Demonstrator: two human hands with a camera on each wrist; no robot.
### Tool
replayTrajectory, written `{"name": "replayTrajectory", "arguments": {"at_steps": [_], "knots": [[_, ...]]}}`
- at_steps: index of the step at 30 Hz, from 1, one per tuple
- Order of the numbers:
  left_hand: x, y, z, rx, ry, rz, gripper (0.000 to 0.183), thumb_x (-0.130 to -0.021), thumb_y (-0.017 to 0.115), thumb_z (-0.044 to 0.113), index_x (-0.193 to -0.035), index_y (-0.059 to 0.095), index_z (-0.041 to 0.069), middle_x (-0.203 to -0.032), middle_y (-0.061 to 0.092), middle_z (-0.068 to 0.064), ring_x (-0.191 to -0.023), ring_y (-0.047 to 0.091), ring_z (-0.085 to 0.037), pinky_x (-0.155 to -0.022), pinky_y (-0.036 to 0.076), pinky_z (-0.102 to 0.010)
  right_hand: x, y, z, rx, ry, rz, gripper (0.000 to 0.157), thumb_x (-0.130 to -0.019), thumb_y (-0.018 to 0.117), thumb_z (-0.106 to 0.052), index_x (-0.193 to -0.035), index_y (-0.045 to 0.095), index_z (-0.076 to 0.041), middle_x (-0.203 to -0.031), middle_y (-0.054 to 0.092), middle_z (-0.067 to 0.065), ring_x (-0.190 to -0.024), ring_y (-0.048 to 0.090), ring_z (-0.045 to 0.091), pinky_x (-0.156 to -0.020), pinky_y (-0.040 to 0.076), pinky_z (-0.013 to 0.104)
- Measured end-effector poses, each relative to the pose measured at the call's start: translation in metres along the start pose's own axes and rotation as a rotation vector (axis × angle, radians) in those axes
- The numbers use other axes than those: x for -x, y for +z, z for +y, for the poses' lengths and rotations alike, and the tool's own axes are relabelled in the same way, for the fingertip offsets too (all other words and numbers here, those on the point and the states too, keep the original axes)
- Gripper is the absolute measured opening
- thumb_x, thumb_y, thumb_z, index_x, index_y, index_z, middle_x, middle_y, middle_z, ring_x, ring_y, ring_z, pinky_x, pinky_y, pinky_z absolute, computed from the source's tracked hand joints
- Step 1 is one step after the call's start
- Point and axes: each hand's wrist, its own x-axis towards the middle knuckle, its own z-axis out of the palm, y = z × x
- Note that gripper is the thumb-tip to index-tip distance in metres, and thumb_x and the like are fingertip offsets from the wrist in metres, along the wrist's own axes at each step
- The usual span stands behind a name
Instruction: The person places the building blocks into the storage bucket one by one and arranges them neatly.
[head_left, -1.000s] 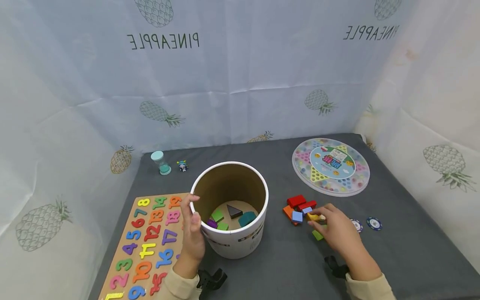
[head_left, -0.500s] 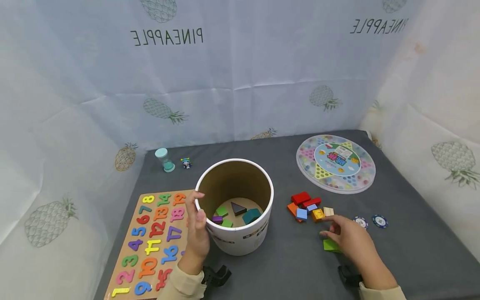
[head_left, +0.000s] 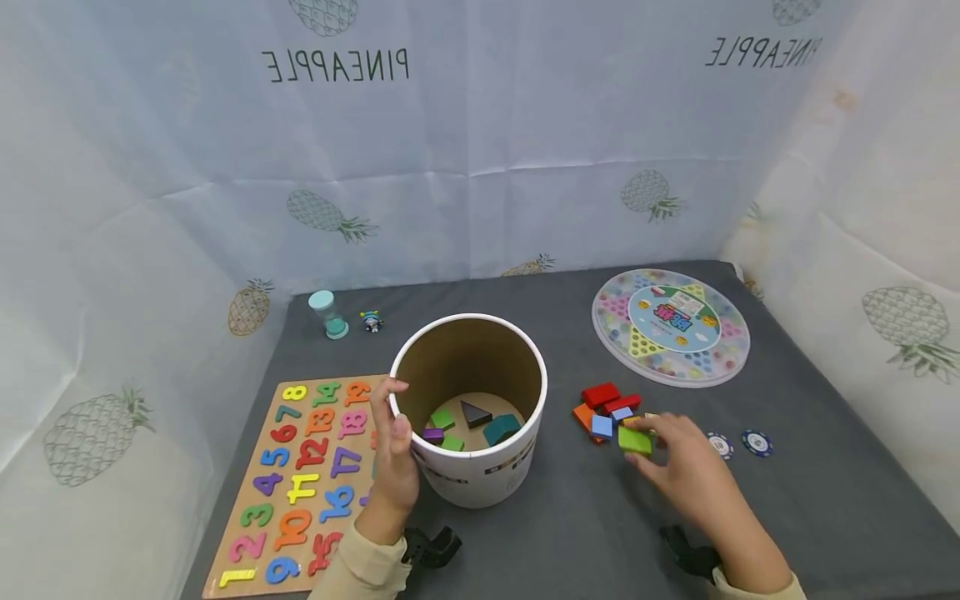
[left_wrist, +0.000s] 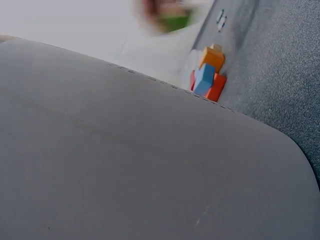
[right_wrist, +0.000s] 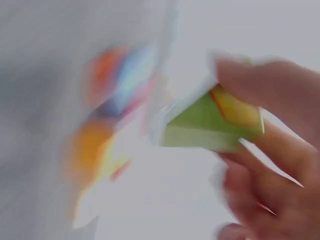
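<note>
My left hand (head_left: 393,467) grips the near left rim of a white round bucket (head_left: 491,487), fingertips over the edge. Inside the bucket lie green blocks (head_left: 442,418), a purple block (head_left: 432,436), a dark triangular block (head_left: 476,414) and a teal block (head_left: 501,429). Held up in front of the block pile, a green block (head_left: 635,441) is pinched between the thumb and fingers of my right hand (head_left: 693,471). The right wrist view, blurred, shows a yellow patch on this green block (right_wrist: 200,120). Bucket wall fills most of the left wrist view.
Red blocks (head_left: 601,395), a blue block (head_left: 602,427) and an orange block (head_left: 584,415) are piled right of the bucket. Poker chips (head_left: 757,443) lie farther right. Behind is a round game board (head_left: 671,327); a number board (head_left: 258,467) lies left, below an hourglass (head_left: 328,314).
My right hand has moved from the pile down to the green block, picked it up off the table and brought it left. My left hand stays on the bucket rim.
</note>
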Motion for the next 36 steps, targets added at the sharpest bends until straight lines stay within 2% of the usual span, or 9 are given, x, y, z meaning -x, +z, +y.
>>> {"name": "replayTrajectory", "arguments": {"at_steps": [5, 10, 16, 20, 23, 26, 29, 32, 36], "knots": [[0.001, -0.001, 0.001, 0.020, -0.014, 0.003, 0.045, -0.097, 0.032, 0.033, -0.128, 0.023, 0.001, -0.141, 0.024, -0.023, -0.126, 0.025, -0.045, -0.099, 0.033, -0.040, -0.032, -0.029, -0.068, -0.217, -0.276, 0.357, 0.056, -0.071, 0.083, -0.006, -0.123, 0.063, -0.017, -0.102, 0.059, -0.005, -0.086, 0.047, 0.011, -0.063, 0.040, 0.021], [0.001, -0.002, 0.000, 0.001, -0.043, -0.008, 0.046, -0.097, 0.033, 0.033, -0.128, 0.024, 0.001, -0.140, 0.025, -0.021, -0.125, 0.026, -0.046, -0.098, 0.034, -0.040, -0.060, -0.026, -0.117, -0.323, -0.475, 0.328, 0.048, -0.074, 0.082, -0.014, -0.120, 0.066, -0.017, -0.106, 0.065, -0.007, -0.089, 0.046, 0.011, -0.070, 0.039, 0.024], [0.003, 0.001, 0.001, -0.014, -0.056, -0.016, 0.046, -0.097, 0.033, 0.034, -0.129, 0.024, 0.002, -0.141, 0.026, -0.019, -0.126, 0.026, -0.044, -0.098, 0.035, -0.042, -0.069, -0.006, -0.132, -0.301, -0.518, 0.280, 0.045, -0.073, 0.083, -0.021, -0.115, 0.068, -0.018, -0.102, 0.067, -0.009, -0.084, 0.042, 0.011, -0.061, 0.037, 0.024], [0.001, 0.001, 0.004, -0.024, -0.045, -0.008, 0.047, -0.097, 0.032, 0.035, -0.129, 0.023, 0.002, -0.141, 0.025, -0.021, -0.126, 0.026, -0.044, -0.099, 0.036, -0.039, -0.068, -0.007, -0.114, -0.332, -0.483, 0.306, 0.040, -0.076, 0.081, -0.017, -0.114, 0.069, -0.018, -0.111, 0.062, -0.007, -0.093, 0.048, 0.012, -0.071, 0.043, 0.028], [0.001, 0.002, 0.004, -0.042, -0.043, -0.004, 0.047, -0.097, 0.032, 0.035, -0.129, 0.023, 0.001, -0.141, 0.024, -0.021, -0.127, 0.025, -0.044, -0.099, 0.036, -0.037, -0.063, -0.010, -0.076, -0.283, -0.326, 0.268, 0.030, -0.083, 0.075, -0.017, -0.112, 0.068, -0.016, -0.105, 0.059, -0.003, -0.086, 0.052, 0.015, -0.066, 0.044, 0.029], [0.000, 0.003, 0.005, -0.052, -0.035, -0.012, 0.047, -0.097, 0.032, 0.033, -0.129, 0.023, 0.000, -0.142, 0.024, -0.021, -0.127, 0.024, -0.044, -0.099, 0.035, -0.038, -0.055, -0.011, -0.024, -0.134, -0.067, 0.095, 0.031, -0.087, 0.070, -0.022, -0.117, 0.065, -0.013, -0.114, 0.058, 0.011, -0.081, 0.057, 0.021, -0.058, 0.044, 0.031], [-0.001, 0.002, 0.005, -0.063, -0.027, -0.003, 0.046, -0.097, 0.032, 0.032, -0.130, 0.024, 0.000, -0.142, 0.025, -0.020, -0.128, 0.024, -0.042, -0.099, 0.034, -0.041, -0.047, -0.003, 0.021, 0.007, 0.107, -0.135, 0.045, -0.088, 0.068, -0.027, -0.127, 0.057, -0.007, -0.126, 0.049, 0.026, -0.088, 0.060, 0.033, -0.066, 0.050, 0.045], [-0.001, 0.001, 0.005, -0.078, -0.024, 0.023, 0.047, -0.097, 0.031, 0.033, -0.129, 0.025, 0.000, -0.142, 0.025, -0.018, -0.129, 0.024, -0.040, -0.099, 0.032, -0.043, -0.042, 0.011, 0.051, 0.008, 0.130, -0.251, 0.058, -0.086, 0.070, -0.028, -0.133, 0.049, 0.000, -0.130, 0.042, 0.032, -0.098, 0.058, 0.041, -0.081, 0.046, 0.058], [0.000, 0.004, 0.004, -0.057, -0.017, 0.030, 0.047, -0.098, 0.030, 0.034, -0.129, 0.024, -0.001, -0.141, 0.024, -0.022, -0.129, 0.023, -0.041, -0.099, 0.032, -0.041, -0.034, 0.026, 0.069, -0.040, 0.111, -0.248, 0.058, -0.082, 0.075, -0.020, -0.130, 0.052, 0.002, -0.125, 0.044, 0.029, -0.103, 0.055, 0.043, -0.085, 0.044, 0.058]]}}
